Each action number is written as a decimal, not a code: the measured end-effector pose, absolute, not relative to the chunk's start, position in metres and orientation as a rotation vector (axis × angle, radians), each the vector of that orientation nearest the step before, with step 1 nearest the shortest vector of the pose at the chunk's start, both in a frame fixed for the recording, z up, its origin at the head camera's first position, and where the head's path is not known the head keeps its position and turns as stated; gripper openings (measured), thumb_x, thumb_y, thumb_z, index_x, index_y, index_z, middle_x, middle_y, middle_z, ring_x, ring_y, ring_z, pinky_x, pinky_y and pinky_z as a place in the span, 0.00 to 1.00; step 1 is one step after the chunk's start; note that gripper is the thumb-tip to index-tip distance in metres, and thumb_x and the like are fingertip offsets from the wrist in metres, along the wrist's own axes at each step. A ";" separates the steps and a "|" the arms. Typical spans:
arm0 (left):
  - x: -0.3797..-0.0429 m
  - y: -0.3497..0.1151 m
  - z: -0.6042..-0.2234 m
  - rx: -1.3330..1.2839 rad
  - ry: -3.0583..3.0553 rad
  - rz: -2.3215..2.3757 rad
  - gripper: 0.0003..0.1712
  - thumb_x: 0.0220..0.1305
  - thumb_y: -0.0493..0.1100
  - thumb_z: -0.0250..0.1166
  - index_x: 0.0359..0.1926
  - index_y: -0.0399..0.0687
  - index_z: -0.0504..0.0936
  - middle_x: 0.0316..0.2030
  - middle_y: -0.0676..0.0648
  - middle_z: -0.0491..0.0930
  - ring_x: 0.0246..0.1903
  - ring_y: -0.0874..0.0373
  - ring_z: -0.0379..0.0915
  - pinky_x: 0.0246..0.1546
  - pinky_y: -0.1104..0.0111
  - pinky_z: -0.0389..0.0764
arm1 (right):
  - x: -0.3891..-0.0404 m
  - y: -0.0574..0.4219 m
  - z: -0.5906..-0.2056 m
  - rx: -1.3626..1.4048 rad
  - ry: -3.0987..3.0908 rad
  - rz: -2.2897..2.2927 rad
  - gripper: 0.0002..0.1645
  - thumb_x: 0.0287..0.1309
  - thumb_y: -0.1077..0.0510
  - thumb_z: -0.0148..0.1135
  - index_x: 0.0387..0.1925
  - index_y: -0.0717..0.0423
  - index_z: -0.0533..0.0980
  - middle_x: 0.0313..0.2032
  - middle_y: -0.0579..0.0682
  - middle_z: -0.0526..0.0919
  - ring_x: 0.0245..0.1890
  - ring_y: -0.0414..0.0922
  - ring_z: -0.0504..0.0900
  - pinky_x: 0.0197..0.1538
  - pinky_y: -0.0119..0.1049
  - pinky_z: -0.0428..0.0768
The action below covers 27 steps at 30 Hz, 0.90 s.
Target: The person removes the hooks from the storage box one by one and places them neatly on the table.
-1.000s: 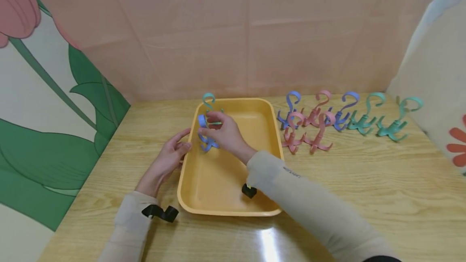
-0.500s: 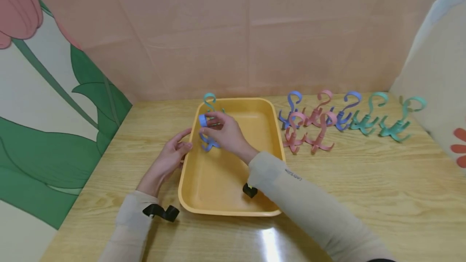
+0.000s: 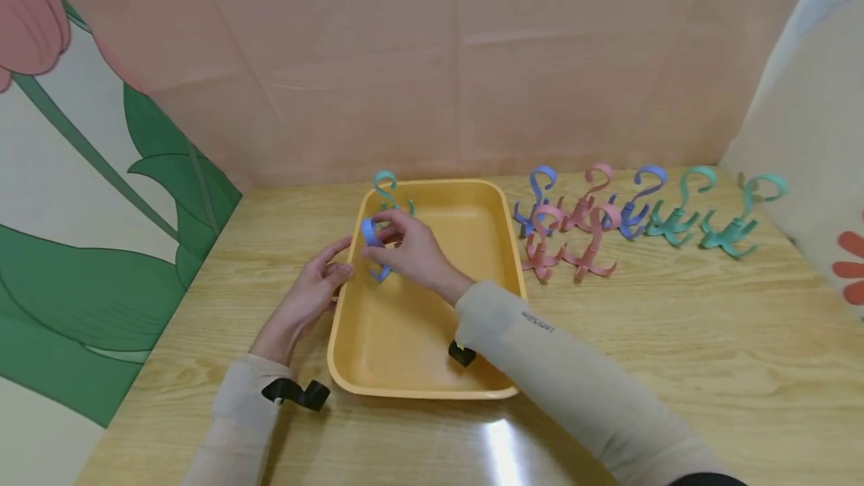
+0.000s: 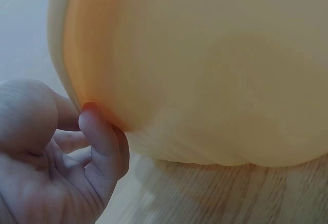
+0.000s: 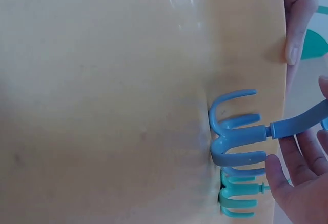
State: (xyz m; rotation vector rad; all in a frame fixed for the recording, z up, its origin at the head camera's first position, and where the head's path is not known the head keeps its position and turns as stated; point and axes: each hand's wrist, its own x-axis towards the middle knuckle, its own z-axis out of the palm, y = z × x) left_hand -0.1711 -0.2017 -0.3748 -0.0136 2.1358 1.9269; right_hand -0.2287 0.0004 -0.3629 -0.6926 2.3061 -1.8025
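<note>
My right hand pinches the curved stem of a blue claw-shaped hanging hook between thumb and fingers. The prongs are at the left side wall of the yellow plastic tray, and the curl leans toward the left rim. Beyond it, a teal hanging hook stands in the tray's far left corner; its pronged base shows below the blue one in the right wrist view. My left hand grips the tray's left rim, its fingers on the outer side in the left wrist view.
Right of the tray, several hanging hooks stand on the wooden table: blue, pink and teal. A pink-covered wall rises at the back, with a flower-printed panel on the left.
My right hand and the blue hook have shifted slightly left and down, so its curl now overlaps the tray's left rim. The left hand keeps its place on the rim.
</note>
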 end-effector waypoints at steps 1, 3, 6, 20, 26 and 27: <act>-0.171 -0.201 -0.375 -0.016 2.136 1.928 0.32 0.80 0.39 0.47 0.80 0.52 0.51 0.56 0.26 0.74 0.44 0.41 0.82 0.35 0.56 0.87 | -0.228 0.000 -0.363 -0.699 2.316 -1.797 0.31 0.59 0.56 0.74 0.62 0.55 0.74 0.42 0.50 0.84 0.45 0.48 0.83 0.46 0.39 0.83; -0.171 -0.201 -0.374 -0.022 2.137 1.928 0.32 0.80 0.39 0.48 0.80 0.52 0.51 0.56 0.26 0.74 0.43 0.43 0.83 0.34 0.57 0.87 | -0.228 0.000 -0.362 -0.698 2.345 -1.792 0.30 0.60 0.55 0.73 0.61 0.56 0.74 0.42 0.50 0.83 0.43 0.47 0.82 0.45 0.38 0.83; -0.171 -0.200 -0.374 -0.030 2.139 1.931 0.32 0.80 0.38 0.48 0.80 0.51 0.51 0.55 0.27 0.74 0.41 0.45 0.83 0.33 0.57 0.87 | -0.227 0.000 -0.361 -0.694 2.388 -1.786 0.29 0.62 0.54 0.71 0.62 0.56 0.75 0.41 0.49 0.83 0.41 0.45 0.82 0.44 0.38 0.83; -0.171 -0.199 -0.374 -0.042 2.136 1.957 0.32 0.80 0.37 0.47 0.80 0.51 0.52 0.52 0.28 0.75 0.40 0.46 0.83 0.32 0.57 0.87 | -0.228 0.001 -0.359 -0.695 2.395 -1.833 0.16 0.61 0.58 0.72 0.50 0.54 0.82 0.41 0.46 0.83 0.41 0.42 0.83 0.44 0.35 0.83; -0.172 -0.199 -0.374 -0.041 2.129 1.959 0.32 0.80 0.37 0.47 0.80 0.51 0.52 0.54 0.28 0.74 0.41 0.46 0.83 0.33 0.56 0.87 | -0.229 0.002 -0.359 -0.679 2.329 -1.943 0.13 0.59 0.60 0.73 0.46 0.57 0.85 0.40 0.48 0.87 0.39 0.43 0.86 0.42 0.35 0.85; -0.172 -0.199 -0.374 -0.043 2.128 1.958 0.32 0.80 0.37 0.48 0.80 0.51 0.52 0.54 0.28 0.74 0.41 0.45 0.83 0.33 0.56 0.87 | -0.229 0.002 -0.359 -0.683 2.320 -1.959 0.12 0.58 0.60 0.73 0.45 0.57 0.85 0.39 0.49 0.87 0.39 0.43 0.86 0.41 0.35 0.85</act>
